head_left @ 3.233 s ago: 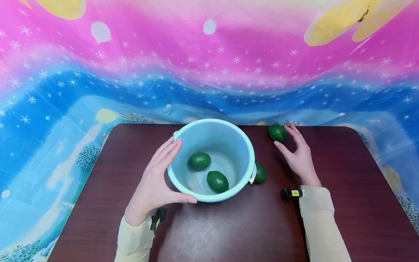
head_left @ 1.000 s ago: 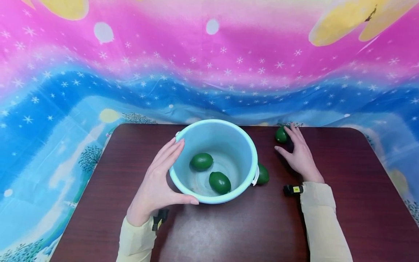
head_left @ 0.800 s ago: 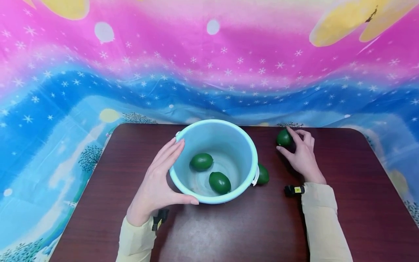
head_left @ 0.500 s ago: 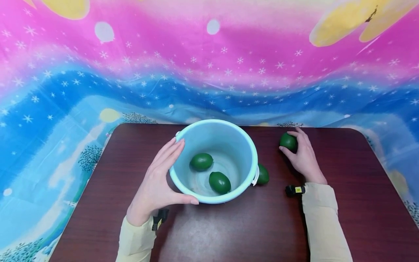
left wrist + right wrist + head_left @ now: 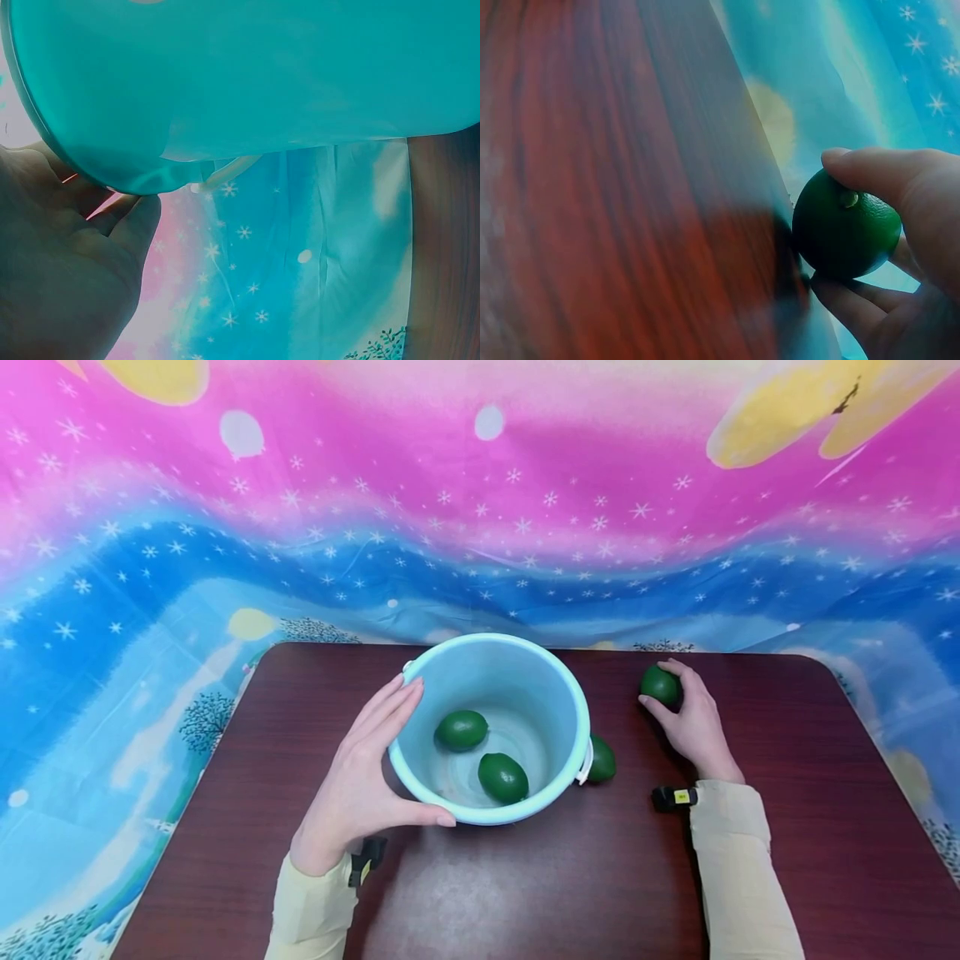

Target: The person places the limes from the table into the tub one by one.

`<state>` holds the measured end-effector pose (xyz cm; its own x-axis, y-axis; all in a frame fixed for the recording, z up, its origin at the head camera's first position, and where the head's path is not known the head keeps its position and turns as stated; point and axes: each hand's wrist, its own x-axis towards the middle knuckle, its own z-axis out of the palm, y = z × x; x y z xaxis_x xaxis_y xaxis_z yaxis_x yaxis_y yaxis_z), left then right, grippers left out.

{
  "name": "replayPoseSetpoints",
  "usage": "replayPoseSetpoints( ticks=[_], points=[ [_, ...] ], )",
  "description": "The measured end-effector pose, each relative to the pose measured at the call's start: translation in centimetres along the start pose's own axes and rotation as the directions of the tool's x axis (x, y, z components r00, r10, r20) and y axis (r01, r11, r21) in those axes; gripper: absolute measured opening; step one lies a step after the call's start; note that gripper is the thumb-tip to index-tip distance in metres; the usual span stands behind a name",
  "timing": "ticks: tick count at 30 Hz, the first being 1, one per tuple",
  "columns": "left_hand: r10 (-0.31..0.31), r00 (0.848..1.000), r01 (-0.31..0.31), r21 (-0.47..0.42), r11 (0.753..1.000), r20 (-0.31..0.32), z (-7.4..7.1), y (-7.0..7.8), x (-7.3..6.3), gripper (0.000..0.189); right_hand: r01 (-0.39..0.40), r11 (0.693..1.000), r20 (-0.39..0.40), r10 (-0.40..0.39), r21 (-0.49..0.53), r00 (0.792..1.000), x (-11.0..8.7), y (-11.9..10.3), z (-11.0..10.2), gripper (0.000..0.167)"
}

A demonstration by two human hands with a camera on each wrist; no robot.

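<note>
In the head view a light blue bucket (image 5: 491, 814) stands mid-table, with two green limes, one lime (image 5: 462, 731) farther back and another lime (image 5: 503, 778) nearer the front, on its floor. My left hand (image 5: 352, 785) holds the bucket's left side at the rim, fingers toward the back and thumb along the front. At the back right, my right hand (image 5: 697, 727) grips a lime (image 5: 660, 686) between thumb and fingers. The right wrist view shows this lime's stem end (image 5: 849, 199) beside the thumb. Behind the bucket's white handle joint (image 5: 584, 766) is one more lime (image 5: 603, 759), partly hidden.
The dark red wooden table (image 5: 480, 893) has rounded back corners. A patterned pink and blue cloth (image 5: 480, 510) hangs behind and around it. A black wrist camera (image 5: 673, 798) sits at the right sleeve, another wrist camera (image 5: 367, 862) at the left.
My right hand's fingers have closed around the back-right lime, which has come a little nearer and to the right. The left hand and bucket have hardly moved.
</note>
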<state>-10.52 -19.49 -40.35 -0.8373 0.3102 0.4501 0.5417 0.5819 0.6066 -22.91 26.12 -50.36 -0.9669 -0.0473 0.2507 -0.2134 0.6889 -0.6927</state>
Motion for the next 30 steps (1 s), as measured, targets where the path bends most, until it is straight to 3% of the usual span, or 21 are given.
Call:
replayPoseSetpoints(
  ticks=[30],
  points=[
    [0.002, 1.000, -0.002, -0.003, 1.000, -0.002, -0.04, 0.17, 0.12, 0.129, -0.011, 1.000, 0.010, 0.011, 0.025, 1.000, 0.02, 0.11, 0.00, 0.062]
  ],
)
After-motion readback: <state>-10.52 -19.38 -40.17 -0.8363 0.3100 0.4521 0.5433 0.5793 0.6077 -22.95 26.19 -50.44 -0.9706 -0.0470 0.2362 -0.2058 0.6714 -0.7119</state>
